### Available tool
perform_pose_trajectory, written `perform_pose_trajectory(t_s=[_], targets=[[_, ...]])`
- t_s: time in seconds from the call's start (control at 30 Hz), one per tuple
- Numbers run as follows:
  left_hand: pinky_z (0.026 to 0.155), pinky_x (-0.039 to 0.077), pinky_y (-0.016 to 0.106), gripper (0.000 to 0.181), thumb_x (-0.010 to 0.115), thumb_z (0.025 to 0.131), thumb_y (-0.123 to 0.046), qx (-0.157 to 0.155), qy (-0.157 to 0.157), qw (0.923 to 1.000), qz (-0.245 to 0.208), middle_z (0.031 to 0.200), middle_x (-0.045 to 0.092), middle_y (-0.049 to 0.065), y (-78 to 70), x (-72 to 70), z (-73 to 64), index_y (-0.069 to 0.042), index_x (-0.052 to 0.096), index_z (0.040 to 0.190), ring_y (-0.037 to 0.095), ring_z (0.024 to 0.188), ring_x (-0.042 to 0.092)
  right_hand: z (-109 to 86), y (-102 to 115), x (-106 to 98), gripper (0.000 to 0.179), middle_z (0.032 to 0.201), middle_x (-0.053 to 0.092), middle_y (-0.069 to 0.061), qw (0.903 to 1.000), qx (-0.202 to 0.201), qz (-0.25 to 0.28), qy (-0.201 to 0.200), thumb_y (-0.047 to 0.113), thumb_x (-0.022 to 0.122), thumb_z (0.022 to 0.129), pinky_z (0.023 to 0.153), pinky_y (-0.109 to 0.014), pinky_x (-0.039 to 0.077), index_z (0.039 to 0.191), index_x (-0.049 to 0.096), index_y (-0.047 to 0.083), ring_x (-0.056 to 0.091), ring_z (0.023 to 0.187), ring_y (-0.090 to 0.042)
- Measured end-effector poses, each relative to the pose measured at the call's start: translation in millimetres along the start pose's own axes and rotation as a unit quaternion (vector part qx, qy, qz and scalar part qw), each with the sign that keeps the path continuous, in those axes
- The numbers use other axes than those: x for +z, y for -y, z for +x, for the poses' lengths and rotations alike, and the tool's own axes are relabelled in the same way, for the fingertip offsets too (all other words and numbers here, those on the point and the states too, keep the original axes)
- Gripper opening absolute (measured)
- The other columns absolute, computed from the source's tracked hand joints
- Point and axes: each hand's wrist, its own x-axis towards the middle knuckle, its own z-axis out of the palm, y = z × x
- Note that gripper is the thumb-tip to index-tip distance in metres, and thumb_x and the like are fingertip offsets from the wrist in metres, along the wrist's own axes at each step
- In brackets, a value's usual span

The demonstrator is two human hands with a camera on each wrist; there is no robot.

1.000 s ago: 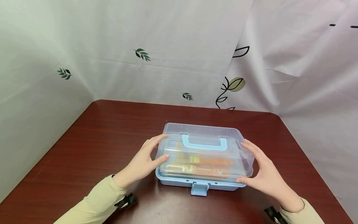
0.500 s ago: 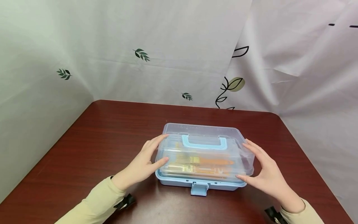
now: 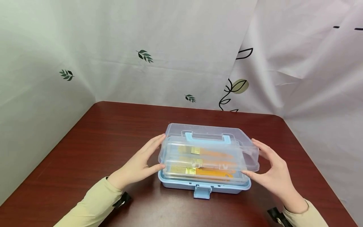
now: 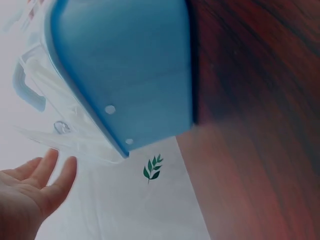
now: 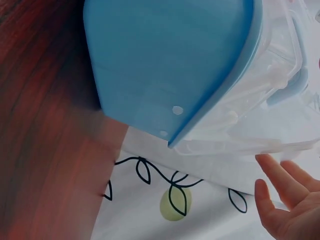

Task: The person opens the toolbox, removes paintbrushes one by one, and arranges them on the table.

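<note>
A plastic storage box stands on the table, with a light blue base (image 3: pixel 175 185) and a clear lid (image 3: pixel 249 156). The lid's front edge is raised off the base. A light blue handle (image 3: pixel 208 139) sits on top, and the front latch (image 3: pixel 202 191) hangs down. Inside lies a paintbrush (image 3: pixel 214 172) with an orange handle; more brushes show blurred through the lid. My left hand (image 3: pixel 136 165) has its fingers and thumb spread at the lid's left end. At the right end, my right hand (image 3: pixel 276 171) touches the lid with extended fingers and thumb.
The box rests on a dark red-brown wooden table (image 3: pixel 119 129). A pale curtain (image 3: pixel 119 37) with leaf prints surrounds the table at the back and sides. Black straps (image 3: pixel 122 200) sit at both wrists.
The lid's front edge has risen and tipped backward, so the front brush shows more clearly. Both hands have moved slightly with it; the base has stayed in place.
</note>
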Motion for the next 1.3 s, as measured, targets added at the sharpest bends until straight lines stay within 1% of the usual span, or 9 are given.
perform_pose_trajectory(t_s=[0.17, 0.3, 0.4, 0.5, 0.67, 0.87, 1.0, 1.1, 1.3], targets=[[0.105, 0.034, 0.016, 0.065, 0.057, 0.094, -0.034, 0.061, -0.042, 0.9972, -0.009, 0.143, 0.039, 0.014, 7.3, 1.3, 2.2, -0.005, 0.032, 0.146, 0.02, 0.126, 0.043, 2.6, -2, 1, 0.1, 0.133, 0.056, -0.002, 0.9997, 0.008, 0.012, -0.02, -0.011, 0.091, 0.036, 0.087, -0.003, 0.04, 0.129, 0.053, -0.003, 0.055, 0.105, 0.013], [0.103, 0.036, 0.017, 0.053, 0.052, 0.097, -0.03, 0.083, -0.059, 0.9948, 0.0, 0.14, 0.041, 0.015, 8.0, 0.7, 4.6, -0.006, 0.041, 0.142, 0.021, 0.123, 0.046, 5.6, -3, 1, 0.097, 0.132, 0.056, 0.001, 0.9991, 0.007, 0.023, -0.034, -0.013, 0.09, 0.036, 0.086, -0.004, 0.042, 0.127, 0.055, -0.005, 0.057, 0.104, 0.011], [0.095, 0.043, 0.016, 0.047, 0.049, 0.098, -0.03, 0.093, -0.068, 0.9933, 0.007, 0.14, 0.041, 0.015, 7.5, 0.5, 6.6, -0.008, 0.046, 0.139, 0.022, 0.119, 0.049, 9.1, -4, 0, 0.095, 0.129, 0.058, -0.003, 0.9982, 0.0, 0.035, -0.048, -0.016, 0.088, 0.036, 0.086, -0.006, 0.044, 0.125, 0.056, -0.006, 0.059, 0.102, 0.008], [0.086, 0.049, 0.017, 0.043, 0.046, 0.099, -0.029, 0.103, -0.078, 0.9917, 0.006, 0.138, 0.041, 0.016, 6.8, 0.4, 9.9, -0.01, 0.049, 0.137, 0.023, 0.113, 0.052, 12.8, -4, 0, 0.092, 0.127, 0.059, -0.001, 0.9977, 0.004, 0.033, -0.059, -0.018, 0.087, 0.038, 0.087, -0.007, 0.044, 0.124, 0.058, -0.004, 0.059, 0.1, 0.008], [0.087, 0.05, 0.019, 0.042, 0.044, 0.099, -0.029, 0.107, -0.097, 0.9894, 0.015, 0.135, 0.043, 0.017, 7.6, 0.3, 16.1, -0.009, 0.05, 0.136, 0.026, 0.111, 0.055, 19.5, -3, -1, 0.087, 0.124, 0.058, 0.011, 0.9972, 0.022, 0.027, -0.066, -0.02, 0.085, 0.042, 0.086, -0.007, 0.044, 0.123, 0.06, -0.002, 0.059, 0.095, 0.011], [0.089, 0.047, 0.014, 0.039, 0.05, 0.098, -0.022, 0.116, -0.121, 0.9858, 0.013, 0.131, 0.046, 0.018, 13.7, -0.2, 23.2, -0.005, 0.053, 0.133, 0.028, 0.109, 0.056, 28.3, -2, -2, 0.083, 0.121, 0.06, 0.005, 0.9956, 0.026, 0.053, -0.072, -0.024, 0.082, 0.044, 0.082, -0.008, 0.047, 0.122, 0.06, -0.005, 0.062, 0.092, 0.008], [0.086, 0.045, 0.014, 0.046, 0.059, 0.092, -0.004, 0.107, -0.12, 0.987, 0.0, 0.13, 0.046, 0.017, 17.0, -1.8, 28.2, -0.009, 0.051, 0.136, 0.026, 0.108, 0.054, 33.1, -3, -2, 0.08, 0.119, 0.061, -0.001, 0.995, 0.025, 0.064, -0.073, -0.025, 0.081, 0.047, 0.08, -0.009, 0.049, 0.122, 0.06, -0.005, 0.063, 0.091, 0.006], [0.081, 0.044, 0.016, 0.058, 0.063, 0.085, 0.007, 0.09, -0.116, 0.9892, -0.009, 0.13, 0.046, 0.015, 16.9, -3.7, 32.4, -0.011, 0.049, 0.138, 0.021, 0.106, 0.053, 36.6, -6, -2, 0.079, 0.119, 0.061, 0.001, 0.9952, 0.025, 0.062, -0.072, -0.023, 0.081, 0.048, 0.08, -0.009, 0.048, 0.122, 0.06, -0.004, 0.064, 0.09, 0.005], [0.081, 0.044, 0.022, 0.051, 0.06, 0.087, 0.007, 0.042, -0.108, 0.9926, -0.035, 0.13, 0.046, 0.012, 16.0, -7.1, 40.2, -0.004, 0.049, 0.136, 0.019, 0.105, 0.05, 43.4, -10, -3, 0.074, 0.118, 0.059, 0.009, 0.9954, 0.03, 0.066, -0.063, -0.023, 0.079, 0.054, 0.082, -0.008, 0.047, 0.122, 0.059, -0.003, 0.063, 0.091, 0.006]])
